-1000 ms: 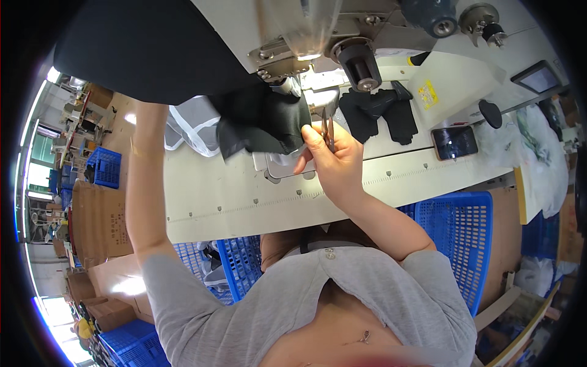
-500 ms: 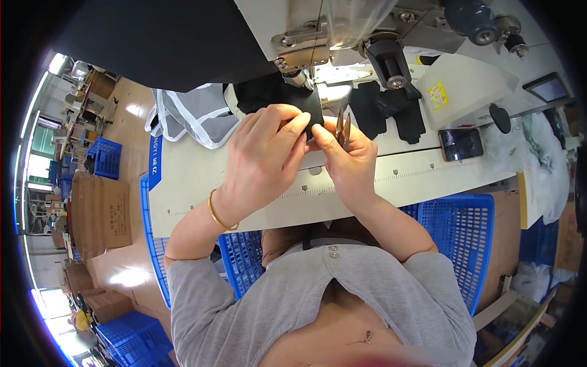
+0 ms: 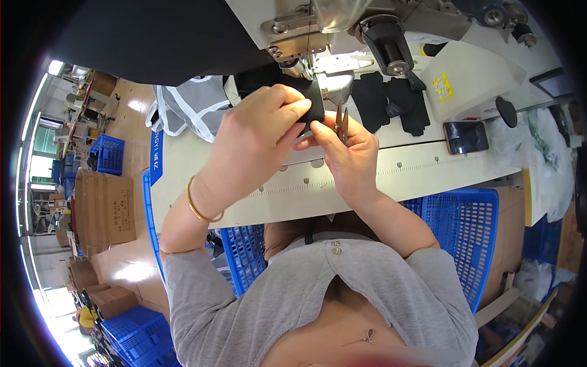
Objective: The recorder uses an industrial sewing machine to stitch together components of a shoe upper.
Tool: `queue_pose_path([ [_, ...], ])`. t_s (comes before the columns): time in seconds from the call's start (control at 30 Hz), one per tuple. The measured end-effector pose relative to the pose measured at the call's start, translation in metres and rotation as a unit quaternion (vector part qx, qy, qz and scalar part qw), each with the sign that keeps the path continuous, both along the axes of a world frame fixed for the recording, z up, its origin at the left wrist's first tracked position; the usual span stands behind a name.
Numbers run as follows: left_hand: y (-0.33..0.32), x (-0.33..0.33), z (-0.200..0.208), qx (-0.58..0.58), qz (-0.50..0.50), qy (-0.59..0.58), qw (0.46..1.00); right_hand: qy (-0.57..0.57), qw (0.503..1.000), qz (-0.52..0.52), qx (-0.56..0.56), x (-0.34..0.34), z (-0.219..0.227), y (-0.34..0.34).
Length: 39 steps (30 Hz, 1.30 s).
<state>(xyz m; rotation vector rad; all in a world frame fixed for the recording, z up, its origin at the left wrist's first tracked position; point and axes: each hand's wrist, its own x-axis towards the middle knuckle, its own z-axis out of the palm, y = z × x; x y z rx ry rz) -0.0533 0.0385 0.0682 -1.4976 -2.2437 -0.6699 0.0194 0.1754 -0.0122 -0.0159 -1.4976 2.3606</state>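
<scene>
— While the black fabric piece sits under the head of the sewing machine, what are the hands doing?

— Both are on it. The left hand is curled over the cloth from the left, its fingertips pinching the near edge. The right hand meets it from below, thumb and forefinger pinched on the same edge, right beside the left fingertips.

— Anything else in the right hand?

— Yes, small thread snips stand upright out of it, held by the other fingers, blades pointing toward the machine.

— And around them?

— The cloth lies on the pale sewing table, just in front of the needle area. More black fabric pieces lie to the right of the machine, well apart from the hands, and a dark phone rests farther right. A gold bangle circles the left wrist. Blue plastic crates stand below the table edge.
</scene>
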Motion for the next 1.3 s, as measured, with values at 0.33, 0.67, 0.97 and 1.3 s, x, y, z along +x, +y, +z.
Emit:
queue_pose_path([
  [0.33,0.003,0.002,-0.010,-0.030,-0.019,0.121,0.992,-0.011,1.000,0.015,0.016,0.003,-0.006,-0.001],
  [0.67,0.010,0.003,-0.021,-0.009,-0.036,0.203,0.978,-0.004,0.997,-0.034,0.066,0.006,-0.004,0.001],
  [0.97,0.006,0.003,-0.022,0.024,-0.039,0.220,0.974,-0.003,0.997,-0.031,0.065,0.005,-0.005,-0.007],
  [1.3,-0.001,-0.006,-0.012,0.017,-0.061,0.171,0.983,0.026,0.999,0.007,0.024,0.002,0.004,-0.012],
])
